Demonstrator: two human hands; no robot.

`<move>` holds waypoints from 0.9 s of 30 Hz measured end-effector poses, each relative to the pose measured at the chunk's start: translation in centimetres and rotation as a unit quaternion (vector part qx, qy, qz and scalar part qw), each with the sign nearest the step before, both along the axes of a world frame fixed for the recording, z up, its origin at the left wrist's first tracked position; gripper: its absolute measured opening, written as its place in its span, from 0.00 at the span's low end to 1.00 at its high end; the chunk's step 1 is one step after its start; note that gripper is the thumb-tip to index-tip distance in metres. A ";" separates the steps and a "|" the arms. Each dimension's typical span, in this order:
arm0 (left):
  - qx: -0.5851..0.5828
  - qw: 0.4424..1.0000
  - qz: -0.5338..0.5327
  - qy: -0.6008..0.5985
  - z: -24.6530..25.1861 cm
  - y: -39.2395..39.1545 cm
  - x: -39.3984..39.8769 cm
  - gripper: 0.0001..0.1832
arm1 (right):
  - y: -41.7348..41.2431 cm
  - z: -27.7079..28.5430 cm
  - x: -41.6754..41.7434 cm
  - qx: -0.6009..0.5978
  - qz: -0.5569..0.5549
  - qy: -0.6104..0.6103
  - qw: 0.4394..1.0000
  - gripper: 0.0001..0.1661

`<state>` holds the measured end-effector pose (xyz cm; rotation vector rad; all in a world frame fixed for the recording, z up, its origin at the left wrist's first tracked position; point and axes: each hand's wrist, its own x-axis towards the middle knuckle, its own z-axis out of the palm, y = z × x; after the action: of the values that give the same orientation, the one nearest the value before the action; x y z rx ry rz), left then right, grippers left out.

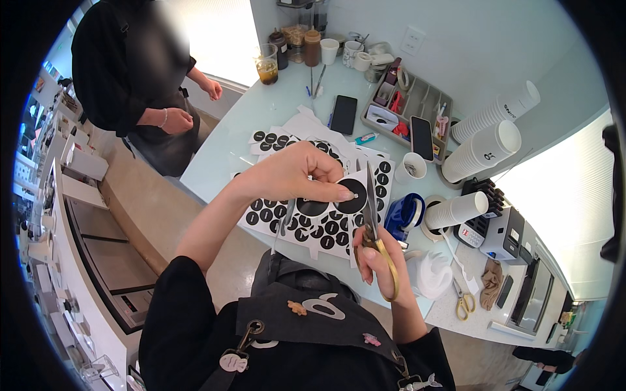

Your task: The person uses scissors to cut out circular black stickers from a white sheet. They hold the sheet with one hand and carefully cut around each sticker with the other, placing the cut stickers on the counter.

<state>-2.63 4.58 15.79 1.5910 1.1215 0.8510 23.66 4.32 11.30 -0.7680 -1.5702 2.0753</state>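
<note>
My left hand (305,176) pinches a white strip with round black stickers (353,195), its thumb lying over one sticker. In my right hand (386,266) are scissors (372,215) with gold-coloured handles, fingers through the loops. Their blades point away from me, right beside the edge of the strip; whether they touch the paper is hard to tell. Beneath both hands, several white sheets of round black stickers (328,234) overlap on the glass-topped table (225,151). Cut white paper scraps (305,122) lie beyond my left hand.
A person (161,117) stands at the table's far left. Behind the sheets are a black phone (344,115) and a grey organizer tray (413,97). To the right stand a paper cup of small metal items (411,167), a blue tape dispenser (403,215) and stacked paper cups (481,151).
</note>
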 end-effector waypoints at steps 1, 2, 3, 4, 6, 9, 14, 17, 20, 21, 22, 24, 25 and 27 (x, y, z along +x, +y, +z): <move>-0.001 1.000 -0.008 0.008 0.1 0.1 -0.2 0.16 | -0.1 0.0 0.1 -0.003 0.001 -0.004 1.000 0.15; -0.009 1.000 -0.017 0.015 0.4 0.1 -0.3 0.16 | -0.1 0.1 0.2 -0.006 0.001 -0.008 1.000 0.15; -0.017 0.999 -0.025 0.022 0.7 0.2 -0.4 0.17 | -0.1 0.2 0.3 -0.003 0.004 -0.016 1.000 0.15; -0.021 0.999 -0.033 0.021 0.9 0.2 -0.4 0.17 | -0.1 0.3 0.4 -0.001 0.007 -0.024 1.000 0.14; -0.030 0.998 -0.048 0.017 1.3 0.2 -0.5 0.18 | -0.1 0.6 0.6 0.002 0.016 -0.035 0.999 0.15; -0.017 0.996 -0.090 0.013 0.9 0.4 -1.2 0.15 | 0.0 1.0 0.9 0.006 0.035 -0.045 0.998 0.15; -0.078 0.988 -0.126 0.043 1.7 0.6 -1.6 0.16 | 0.0 1.5 1.5 -0.002 0.058 -0.067 0.996 0.13; -0.074 0.982 -0.158 0.068 1.8 0.9 -1.8 0.17 | 0.0 1.5 1.9 0.023 0.074 -0.080 0.994 0.13; -0.073 0.974 -0.192 0.092 1.6 1.2 -2.2 0.17 | 0.2 1.3 2.3 0.035 0.091 -0.120 0.988 0.13; -0.075 0.971 -0.203 0.098 1.5 1.3 -2.2 0.17 | 0.2 1.4 2.4 0.036 0.094 -0.134 0.986 0.14; -0.078 0.968 -0.214 0.105 1.5 1.4 -2.3 0.17 | 0.3 1.5 2.4 0.036 0.097 -0.148 0.984 0.14; -0.080 0.961 -0.237 0.114 1.4 1.7 -2.3 0.18 | 0.3 1.5 2.5 0.038 0.103 -0.166 0.980 0.15; -0.080 0.958 -0.249 0.117 1.3 1.9 -2.3 0.18 | 0.4 1.4 2.6 0.039 0.105 -0.170 0.979 0.15; -0.077 0.952 -0.272 0.120 1.3 2.3 -2.2 0.18 | 0.4 1.3 2.7 0.039 0.108 -0.177 0.978 0.15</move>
<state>-4.87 6.83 17.13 1.7774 0.8181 0.2048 26.36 4.69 12.64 -1.0226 -1.9918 2.0935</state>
